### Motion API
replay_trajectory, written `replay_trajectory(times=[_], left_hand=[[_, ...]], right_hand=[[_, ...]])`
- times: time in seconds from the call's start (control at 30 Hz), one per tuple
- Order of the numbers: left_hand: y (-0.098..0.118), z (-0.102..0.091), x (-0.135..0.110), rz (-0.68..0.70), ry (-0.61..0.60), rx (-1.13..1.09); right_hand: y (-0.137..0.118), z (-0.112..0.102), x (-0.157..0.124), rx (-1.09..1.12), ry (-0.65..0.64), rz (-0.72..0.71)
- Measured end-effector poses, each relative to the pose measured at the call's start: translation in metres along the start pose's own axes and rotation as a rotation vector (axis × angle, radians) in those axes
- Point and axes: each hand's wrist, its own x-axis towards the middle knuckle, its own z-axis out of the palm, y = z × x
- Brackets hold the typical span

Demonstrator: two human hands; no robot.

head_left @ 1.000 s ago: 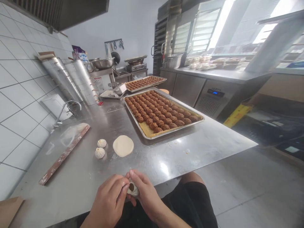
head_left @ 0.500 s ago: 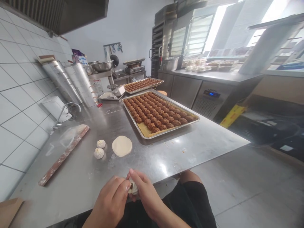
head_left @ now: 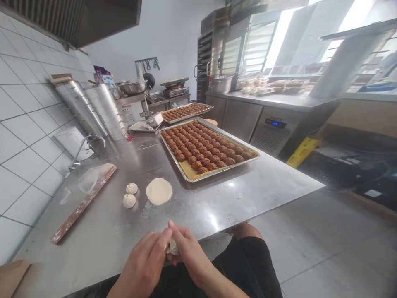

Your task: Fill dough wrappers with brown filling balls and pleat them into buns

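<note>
Between my two hands, at the near edge of the steel table (head_left: 198, 211), is a pleated dough bun (head_left: 172, 248), mostly covered by fingers. My left hand (head_left: 144, 256) is closed on its left side, thumb and fingertips pinching the dough. My right hand (head_left: 190, 250) wraps its other side, with the thumb up against the left fingertips. Two finished-looking pleated buns (head_left: 129, 201) sit one behind the other beyond my left hand. To their right lies a flat round dough wrapper (head_left: 159, 191).
A large tray (head_left: 194, 180) holds rows of brown filling balls on yellow paper, with a second such tray (head_left: 187, 112) behind it. A floury reddish-brown bar (head_left: 83, 205) lies at left. A small faucet (head_left: 82, 149) and metal cylinders (head_left: 107, 111) stand along the tiled wall.
The left fingertips have moved up and over the top of the bun, and the dark filling that showed there is now out of sight. The other things have stayed put.
</note>
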Motion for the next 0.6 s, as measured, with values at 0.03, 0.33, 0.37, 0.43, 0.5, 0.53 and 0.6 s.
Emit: replay_trajectory(times=[0.03, 0.33, 0.37, 0.43, 0.5, 0.53, 0.6], left_hand=[[-0.001, -0.0008, -0.0001, 0.005, -0.014, 0.001], [-0.0007, -0.0008, -0.0044, 0.02, 0.078, -0.015], [-0.0013, -0.0017, -0.004, 0.024, 0.042, -0.02], [-0.0031, -0.0043, -0.0036, 0.041, -0.011, -0.019], [-0.0043, -0.0062, -0.0043, 0.059, 0.007, -0.006], [-0.0043, -0.0066, -0.0048, 0.061, 0.039, -0.001], [-0.0035, -0.0065, -0.0055, 0.048, 0.09, 0.007]], right_hand=[[-0.0005, -0.0002, -0.0003, -0.002, -0.017, -0.001], [-0.0007, 0.0017, -0.0016, 0.058, -0.024, 0.048], [-0.0016, 0.0016, -0.0016, 0.043, -0.031, 0.057], [-0.0039, 0.0004, -0.0023, 0.051, -0.072, 0.073], [-0.0053, -0.0013, -0.0032, 0.084, -0.108, 0.088], [-0.0054, -0.0017, -0.0033, 0.098, -0.115, 0.091], [-0.0049, -0.0015, -0.0023, 0.09, -0.118, 0.074]])
